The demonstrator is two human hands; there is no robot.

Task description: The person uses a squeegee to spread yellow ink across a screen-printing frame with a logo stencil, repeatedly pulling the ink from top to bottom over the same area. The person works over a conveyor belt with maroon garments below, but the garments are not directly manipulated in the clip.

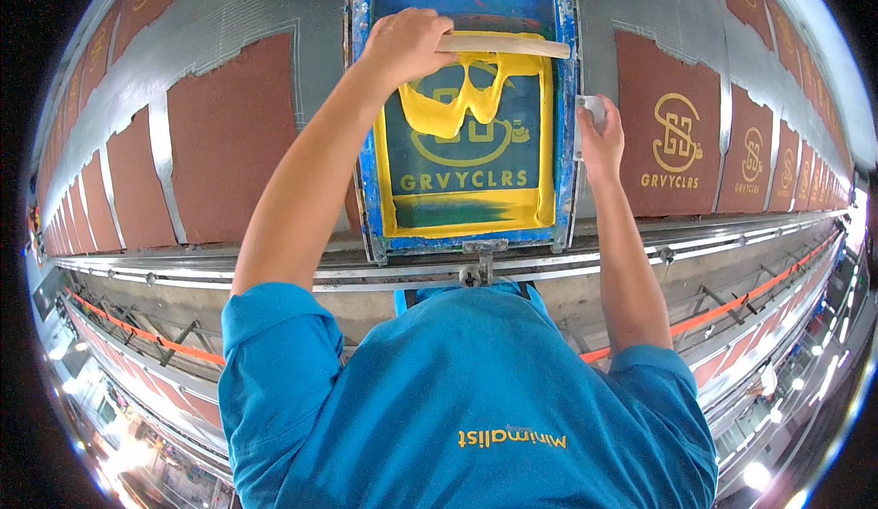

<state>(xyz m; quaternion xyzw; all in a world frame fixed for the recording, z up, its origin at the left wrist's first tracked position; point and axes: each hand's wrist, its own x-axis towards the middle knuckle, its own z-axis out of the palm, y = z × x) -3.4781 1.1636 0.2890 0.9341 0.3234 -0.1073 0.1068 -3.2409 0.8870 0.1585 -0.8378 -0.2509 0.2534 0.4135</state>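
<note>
A silk-screen frame (565, 157) with blue-stained edges lies in front of me on a long grey printing table. My left hand (409, 44) is closed around the left end of a squeegee (512, 46) with a pale wooden grip. The squeegee lies across the far part of the mesh; its blade edge is hidden. Thick yellow ink (448, 114) hangs in lobes on the near side of the squeegee and lines the mesh's borders. A logo design shows in the mesh. At the frame's right side, my right hand (601, 143) grips a small whitish handle (593, 107).
Brown fabric panels (233, 134) without a print line the table to the left. To the right, brown panels (672, 157) bear a yellow logo. A metal rail (219, 274) runs along the near edge, with a clamp (483, 257) below the frame. An orange bar (146, 331) runs behind.
</note>
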